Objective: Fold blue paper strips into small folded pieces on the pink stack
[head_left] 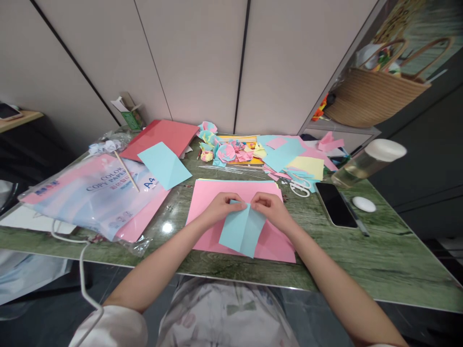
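Observation:
A light blue paper (242, 229) with a crease down its middle is held up between both hands, over a stack of pink paper (204, 197) on the green table (387, 270). My left hand (224, 207) pinches its top edge left of the crease. Just right of the crease, my right hand (269, 207) pinches the same edge. The fingertips of the two hands are close together but apart. The lower edge of the blue paper hangs toward me.
Left lie a plastic bag of coloured paper (104, 193), a blue sheet (164, 166) and a red folder (162, 135). Crumpled paper flowers (231, 152) and scraps (285, 154) line the back. A phone (334, 205), white oval object (364, 204) and bottle (365, 164) are right.

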